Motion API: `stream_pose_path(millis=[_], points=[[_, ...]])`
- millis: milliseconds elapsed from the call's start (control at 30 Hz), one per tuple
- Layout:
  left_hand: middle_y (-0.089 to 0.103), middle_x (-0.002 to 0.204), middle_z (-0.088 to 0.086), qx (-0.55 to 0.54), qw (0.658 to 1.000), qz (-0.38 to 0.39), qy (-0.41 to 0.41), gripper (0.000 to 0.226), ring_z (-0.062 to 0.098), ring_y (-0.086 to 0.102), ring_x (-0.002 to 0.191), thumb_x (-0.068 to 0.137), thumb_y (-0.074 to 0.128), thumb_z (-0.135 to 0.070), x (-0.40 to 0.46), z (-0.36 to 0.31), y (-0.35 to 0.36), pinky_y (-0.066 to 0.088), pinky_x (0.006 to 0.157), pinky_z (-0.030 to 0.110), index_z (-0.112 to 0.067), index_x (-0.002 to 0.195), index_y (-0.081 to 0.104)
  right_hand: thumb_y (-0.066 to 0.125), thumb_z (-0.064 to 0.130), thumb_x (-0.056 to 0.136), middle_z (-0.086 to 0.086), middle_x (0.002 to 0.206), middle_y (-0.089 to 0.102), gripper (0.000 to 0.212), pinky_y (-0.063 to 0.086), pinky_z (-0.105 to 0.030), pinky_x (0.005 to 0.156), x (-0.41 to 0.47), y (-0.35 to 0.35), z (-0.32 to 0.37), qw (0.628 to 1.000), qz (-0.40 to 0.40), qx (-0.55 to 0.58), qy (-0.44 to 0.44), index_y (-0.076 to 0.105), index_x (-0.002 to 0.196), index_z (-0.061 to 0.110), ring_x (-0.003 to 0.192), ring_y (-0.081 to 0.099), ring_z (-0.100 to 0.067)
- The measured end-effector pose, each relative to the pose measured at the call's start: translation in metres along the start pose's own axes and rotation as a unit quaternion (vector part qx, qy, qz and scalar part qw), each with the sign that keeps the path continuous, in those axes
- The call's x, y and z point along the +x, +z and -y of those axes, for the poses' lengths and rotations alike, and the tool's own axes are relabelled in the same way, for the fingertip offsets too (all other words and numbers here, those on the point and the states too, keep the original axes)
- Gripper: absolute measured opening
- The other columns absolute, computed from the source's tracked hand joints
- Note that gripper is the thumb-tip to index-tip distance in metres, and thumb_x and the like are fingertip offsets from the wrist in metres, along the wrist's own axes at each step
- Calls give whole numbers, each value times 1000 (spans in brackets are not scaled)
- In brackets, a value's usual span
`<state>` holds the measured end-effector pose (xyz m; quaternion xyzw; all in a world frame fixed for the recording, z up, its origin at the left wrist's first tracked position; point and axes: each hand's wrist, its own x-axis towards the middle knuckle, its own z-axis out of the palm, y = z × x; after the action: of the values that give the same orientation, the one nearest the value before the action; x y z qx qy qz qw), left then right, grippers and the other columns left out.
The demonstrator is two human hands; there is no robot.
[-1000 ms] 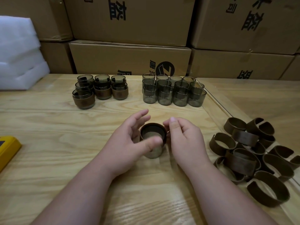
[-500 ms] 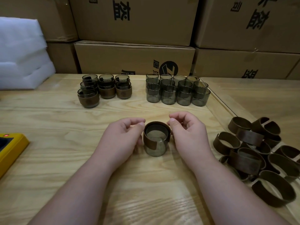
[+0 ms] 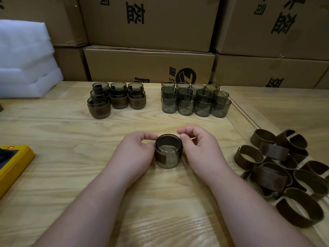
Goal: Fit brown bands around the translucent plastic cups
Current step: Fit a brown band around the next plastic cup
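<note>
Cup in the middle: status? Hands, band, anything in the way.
Left hand and right hand grip the cup from both sides. Band sits round it, gap facing the camera. Nothing in the way.

A smoky translucent cup (image 3: 168, 154) is standing upright on the table's near centre, a brown band (image 3: 160, 157) wrapping its upper wall, ends not meeting in front. Bare cups (image 3: 195, 100) are clustering behind; loose bands (image 3: 288, 175) are lying heaped at right.
</note>
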<state>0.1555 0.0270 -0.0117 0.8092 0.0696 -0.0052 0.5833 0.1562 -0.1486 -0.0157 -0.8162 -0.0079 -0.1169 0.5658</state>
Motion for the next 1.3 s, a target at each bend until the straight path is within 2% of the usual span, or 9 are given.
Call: stream_pose_path(millis=[133,267,333,433,500,667,1067,1200,1300], points=[[60,51,-5,-18,1000,6,6,18,14,46,36,100,54,-21,-2,2,-2,34,37,20,-31,102,69,61,25,100,15,79,70,12,46,-20,64,-2,0,1,999,-28,-20,7,68,94,33,67,61,-1],[66,57,3,-32,998,57,-14,22,18,51,36,97,48,-24,-6,-3,-10,32,33,19,-29,102,69,58,26,97,19,68,67,14,45,-24,59,-6,-4,5,998,-47,-17,38,68,91,33,57,61,-2],[72,63,7,-1,993,117,-35,27,20,56,40,88,48,-37,-9,-7,-14,32,34,18,-30,104,68,58,26,94,17,77,70,14,48,-25,59,-8,-9,7,997,-34,-36,62,68,91,35,64,67,-5],[78,76,7,26,986,154,-51,32,21,64,47,88,47,-41,-10,-9,-14,31,37,17,-30,109,68,52,22,97,1,66,74,18,50,-26,45,-12,-10,13,993,31,-2,115,69,96,30,56,71,-17],[79,80,6,26,986,154,-62,30,21,68,53,99,43,-34,-10,-10,-14,31,37,18,-26,112,69,49,16,100,-11,65,74,22,54,-28,44,-13,-9,17,984,64,61,156,70,100,22,54,71,-22],[79,81,9,-7,984,156,-82,31,21,72,58,102,42,-29,-12,-13,-13,33,37,16,-16,113,69,54,10,100,-21,96,74,17,58,-28,48,-8,-12,18,968,81,138,195,70,103,10,59,74,-26],[79,78,7,-20,989,111,-97,32,18,74,59,104,47,-33,-12,-14,-8,35,37,16,-10,98,69,57,12,99,-15,80,76,15,59,-29,49,-4,-10,16,966,69,144,205,70,95,5,60,74,-24],[76,73,4,-64,995,57,-58,32,22,74,59,103,53,-38,-16,-12,-4,34,35,19,-14,92,73,62,25,97,-5,79,77,19,60,-33,53,-7,-7,13,970,29,168,171,69,91,8,59,73,-24],[76,80,-3,-81,996,32,27,18,24,77,70,101,58,-37,-20,-9,-1,40,36,24,-36,100,76,72,55,82,-4,80,75,34,61,-36,59,-12,-4,11,979,9,176,101,68,81,21,65,73,-19]])
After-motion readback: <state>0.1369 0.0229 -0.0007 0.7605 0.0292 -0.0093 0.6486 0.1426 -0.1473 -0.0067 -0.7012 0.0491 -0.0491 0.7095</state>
